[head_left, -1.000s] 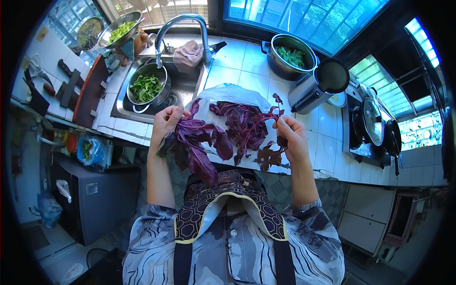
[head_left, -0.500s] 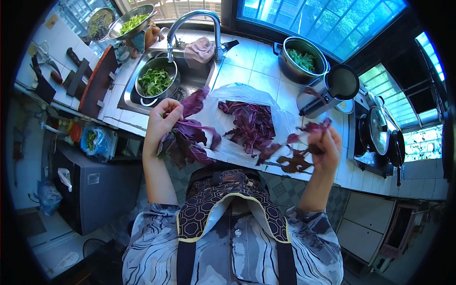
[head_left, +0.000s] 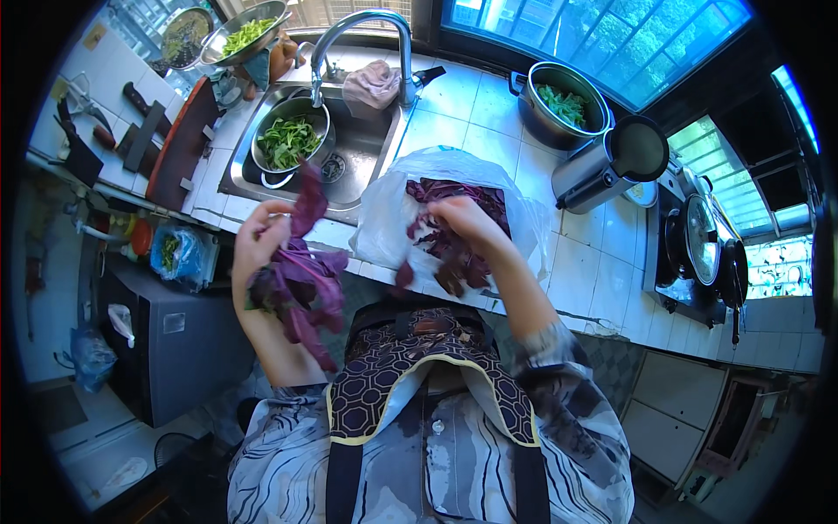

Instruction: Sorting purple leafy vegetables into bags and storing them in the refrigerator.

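Note:
My left hand (head_left: 262, 240) is closed around a bunch of purple leafy greens (head_left: 305, 284), their leaves spreading upward and hanging down beside my wrist. Reaching inward, my right hand (head_left: 471, 223) is over the open mouth of a white plastic bag (head_left: 397, 179). Its fingers are pinched on some dark purple leaves (head_left: 456, 262), partly smeared by motion. More purple leaves (head_left: 471, 194) lie in the bag, half covered by that hand. A single leaf (head_left: 403, 275) shows near the counter's front edge.
A pot of green leaves (head_left: 288, 144) stands in the sink (head_left: 371, 148) under the curved tap (head_left: 406, 52). Another pot (head_left: 563, 100) of greens is at the back right, by a metal kettle-like vessel (head_left: 602, 179). The stove (head_left: 668, 253) is far right; a colander (head_left: 244, 35) sits back left.
My right hand has moved left with its leaves, from beside the bag to over it. My left hand and its bunch have shifted slightly left and down.

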Demonstrator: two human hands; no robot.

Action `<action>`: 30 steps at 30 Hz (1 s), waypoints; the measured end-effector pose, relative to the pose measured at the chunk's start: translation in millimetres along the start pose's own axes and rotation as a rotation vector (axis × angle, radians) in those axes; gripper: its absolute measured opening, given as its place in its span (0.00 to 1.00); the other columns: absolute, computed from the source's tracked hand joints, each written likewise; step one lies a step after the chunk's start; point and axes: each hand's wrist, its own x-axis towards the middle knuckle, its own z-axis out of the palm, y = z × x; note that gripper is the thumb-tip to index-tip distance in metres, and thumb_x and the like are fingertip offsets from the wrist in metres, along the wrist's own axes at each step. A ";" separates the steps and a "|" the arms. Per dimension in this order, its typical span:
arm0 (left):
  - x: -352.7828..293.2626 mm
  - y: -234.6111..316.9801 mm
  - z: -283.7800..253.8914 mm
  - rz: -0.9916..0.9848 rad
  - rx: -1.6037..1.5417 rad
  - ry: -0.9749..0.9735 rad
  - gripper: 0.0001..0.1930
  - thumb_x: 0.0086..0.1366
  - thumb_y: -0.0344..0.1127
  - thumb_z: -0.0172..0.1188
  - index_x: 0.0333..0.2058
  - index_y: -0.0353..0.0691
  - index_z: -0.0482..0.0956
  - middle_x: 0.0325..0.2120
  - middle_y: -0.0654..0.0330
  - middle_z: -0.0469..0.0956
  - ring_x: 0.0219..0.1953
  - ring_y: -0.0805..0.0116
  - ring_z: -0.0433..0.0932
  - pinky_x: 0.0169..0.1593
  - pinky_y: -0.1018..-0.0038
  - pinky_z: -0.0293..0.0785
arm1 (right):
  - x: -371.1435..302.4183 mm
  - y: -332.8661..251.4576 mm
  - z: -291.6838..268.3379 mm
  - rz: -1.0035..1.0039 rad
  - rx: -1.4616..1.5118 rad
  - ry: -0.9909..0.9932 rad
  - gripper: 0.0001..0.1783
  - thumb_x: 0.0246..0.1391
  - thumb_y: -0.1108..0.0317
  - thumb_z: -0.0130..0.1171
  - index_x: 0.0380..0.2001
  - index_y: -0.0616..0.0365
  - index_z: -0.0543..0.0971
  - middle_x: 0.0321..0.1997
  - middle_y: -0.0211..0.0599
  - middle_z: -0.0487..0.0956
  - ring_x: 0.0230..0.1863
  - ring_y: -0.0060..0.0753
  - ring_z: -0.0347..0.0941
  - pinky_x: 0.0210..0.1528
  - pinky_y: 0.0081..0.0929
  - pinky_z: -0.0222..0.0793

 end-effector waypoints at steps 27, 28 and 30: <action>114.1 -134.4 150.9 0.115 1.471 -1.040 0.23 0.51 0.26 0.53 0.50 0.39 0.73 0.55 0.34 0.60 0.49 0.44 0.72 0.52 0.62 0.70 | 81.4 13.9 -133.5 0.050 -1.479 -0.124 0.26 0.42 0.73 0.56 0.50 0.52 0.74 0.51 0.50 0.73 0.52 0.50 0.69 0.54 0.39 0.66; 109.8 -123.7 157.8 0.084 1.426 -0.971 0.24 0.51 0.26 0.53 0.50 0.40 0.72 0.54 0.33 0.60 0.48 0.43 0.73 0.51 0.61 0.71 | 86.5 17.3 -119.7 0.076 -1.451 -0.035 0.22 0.43 0.73 0.54 0.46 0.54 0.76 0.48 0.49 0.75 0.49 0.50 0.71 0.51 0.39 0.68; 103.8 -100.6 162.6 0.149 1.243 -0.793 0.27 0.50 0.26 0.53 0.53 0.43 0.69 0.54 0.33 0.60 0.44 0.38 0.74 0.47 0.56 0.72 | 77.0 34.9 -93.2 -0.083 -1.248 0.165 0.19 0.45 0.73 0.51 0.44 0.57 0.76 0.44 0.49 0.77 0.44 0.50 0.74 0.47 0.40 0.69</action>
